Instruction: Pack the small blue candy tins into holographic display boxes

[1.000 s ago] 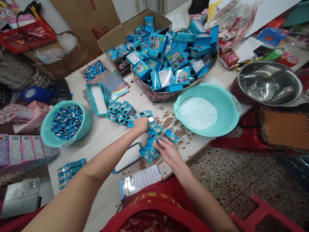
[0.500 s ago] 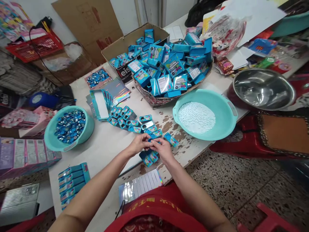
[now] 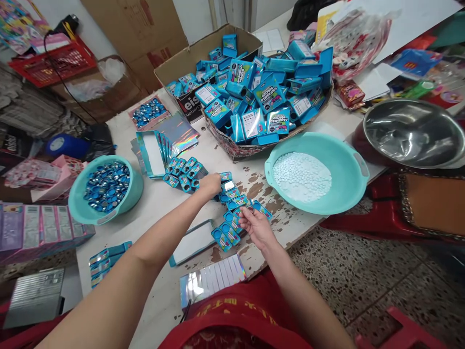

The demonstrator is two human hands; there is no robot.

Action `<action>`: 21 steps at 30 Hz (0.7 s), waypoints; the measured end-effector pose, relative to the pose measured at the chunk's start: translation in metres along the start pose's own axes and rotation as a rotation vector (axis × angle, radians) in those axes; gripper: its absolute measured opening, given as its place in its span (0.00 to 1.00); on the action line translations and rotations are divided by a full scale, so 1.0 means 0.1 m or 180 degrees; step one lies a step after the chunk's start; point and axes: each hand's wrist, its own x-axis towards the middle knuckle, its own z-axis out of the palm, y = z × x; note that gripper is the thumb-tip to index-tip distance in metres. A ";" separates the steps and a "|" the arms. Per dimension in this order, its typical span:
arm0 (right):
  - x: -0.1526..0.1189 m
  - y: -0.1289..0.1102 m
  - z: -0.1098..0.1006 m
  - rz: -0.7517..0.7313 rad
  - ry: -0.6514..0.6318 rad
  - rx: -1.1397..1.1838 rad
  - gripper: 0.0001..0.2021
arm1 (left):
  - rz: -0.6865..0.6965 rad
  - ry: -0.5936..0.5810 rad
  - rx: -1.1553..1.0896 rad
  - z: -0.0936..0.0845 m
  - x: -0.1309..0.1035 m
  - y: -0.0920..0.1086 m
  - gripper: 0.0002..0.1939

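Note:
My right hand (image 3: 256, 227) pinches a small round metal cap (image 3: 250, 209) between thumb and fingers. Just left of it, small blue printed boxes (image 3: 228, 229) stand close together, several with blue round caps in their tops. My left hand (image 3: 210, 185) is curled down among the farther boxes; its fingertips and whatever they grip are hidden. Next to it, more small boxes (image 3: 185, 182) show dark open holes. A separate box (image 3: 262, 210) lies behind my right hand. At the left, a turquoise basin (image 3: 135, 189) holds many blue and silver caps.
A cardboard carton (image 3: 174, 65) heaped with larger blue packs stands at the back. To the right are a turquoise basin (image 3: 348, 189) of white pellets and a steel bowl (image 3: 407, 126). Shallow trays (image 3: 192, 241) and a silvery sheet (image 3: 212, 278) lie near the front edge.
My hands have parted from working together on one small box. The left has reached away to the farther boxes; the right has shifted slightly right and now shows a cap in its fingers.

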 end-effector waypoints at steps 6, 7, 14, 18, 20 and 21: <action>0.15 0.01 -0.03 -0.0164 -0.0137 -0.0528 0.19 | 0.0078 0.0024 0.0020 -0.05 -0.04 -0.04 0.20; 0.17 0.02 -0.05 -0.0197 -0.0210 -0.0688 0.19 | 0.0093 0.0105 -0.0077 -0.06 -0.08 -0.06 0.19; 0.24 0.08 0.01 -0.1956 -0.0050 -0.2781 0.19 | 0.0746 -0.0344 -0.3478 0.25 -0.68 0.08 0.17; 0.25 0.04 0.13 -0.2451 -0.0236 -0.3453 0.25 | 0.0665 -0.0804 -0.4805 0.38 -0.74 0.10 0.20; 0.28 -0.08 0.14 -0.2447 -0.0375 -0.3444 0.27 | 0.0601 -0.0587 -0.4698 0.31 -0.61 -0.02 0.16; 0.31 -0.16 0.14 -0.2488 -0.0295 -0.3420 0.27 | 0.0531 -0.0323 -0.4430 0.25 -0.51 -0.11 0.13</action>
